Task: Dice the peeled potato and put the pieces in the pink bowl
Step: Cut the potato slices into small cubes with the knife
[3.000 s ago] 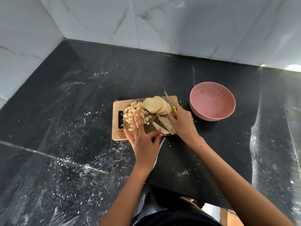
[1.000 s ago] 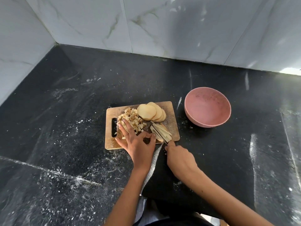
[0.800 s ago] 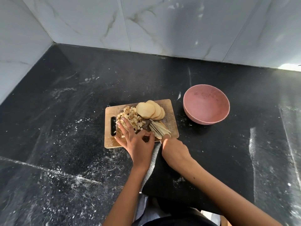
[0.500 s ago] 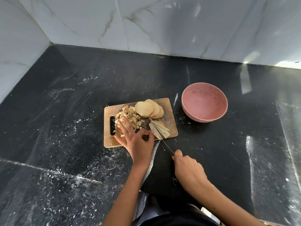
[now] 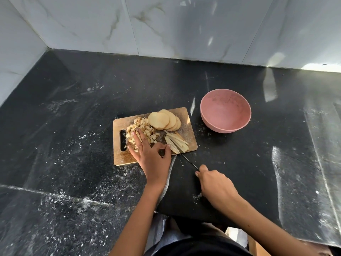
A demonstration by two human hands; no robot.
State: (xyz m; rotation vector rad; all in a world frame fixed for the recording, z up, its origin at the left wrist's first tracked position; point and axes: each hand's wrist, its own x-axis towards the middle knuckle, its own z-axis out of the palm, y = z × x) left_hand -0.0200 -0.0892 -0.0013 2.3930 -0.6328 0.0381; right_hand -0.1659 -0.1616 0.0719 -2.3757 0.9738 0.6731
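The left hand [image 5: 151, 159] lies on the near edge of the wooden cutting board [image 5: 186, 124] at frame centre, its fingers straight and spread over the diced potato [image 5: 145, 129], while thumb and forefinger curve toward each other beside the near ends of the potato strips [image 5: 177, 143]; whether they pinch a strip cannot be told. The right hand [image 5: 215, 183], lower and right of the board, curls around the knife's handle, which it hides. The thin knife blade [image 5: 188, 160] runs up-left from that hand to the strips at the board's near right corner. A fan of round potato slices [image 5: 162, 120] sits at the board's far side. The pink bowl [image 5: 226, 110] stands just right of the board, apart from it, with nothing visible inside. The black countertop [image 5: 73, 126] spreads widely to the left and right, meeting marble wall tiles [image 5: 166, 24] at the top. No writing can be read.
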